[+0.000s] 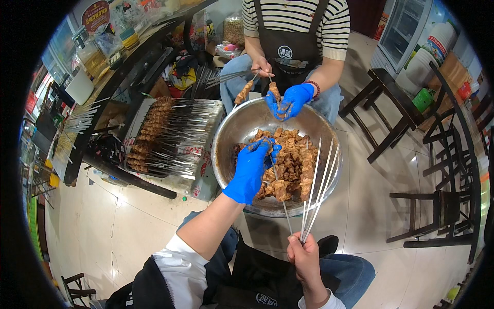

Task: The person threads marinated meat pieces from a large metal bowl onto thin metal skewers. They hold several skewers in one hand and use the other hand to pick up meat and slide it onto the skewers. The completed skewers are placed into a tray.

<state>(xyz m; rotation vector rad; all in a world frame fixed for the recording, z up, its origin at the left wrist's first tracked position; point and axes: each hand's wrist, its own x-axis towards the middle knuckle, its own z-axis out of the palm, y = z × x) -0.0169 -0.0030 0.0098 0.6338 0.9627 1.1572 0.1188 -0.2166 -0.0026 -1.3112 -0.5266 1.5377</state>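
Note:
My left hand (251, 168), in a blue glove, is over a wide metal basin (225, 166), its fingertips closed around a piece of marinated meat (255, 145) at the upper end of a metal skewer (286, 216). Lower on that skewer sits a clump of meat (279, 190). Bare and near my lap, my right hand (305, 253) grips the lower ends of several skewers together. One of them carries a full row of meat (307, 175); others in the fan (326, 170) are bare. Loose meat chunks (291, 152) fill much of the basin's bottom.
Opposite me a seated person (295, 50) holds two partly loaded skewers (244, 92), one hand gloved (291, 101). Left of the basin, a tray (135, 119) bears many loaded skewers (154, 127). A counter (73, 162) stands farther left; wooden stools (401, 102) and chairs (447, 208) stand right.

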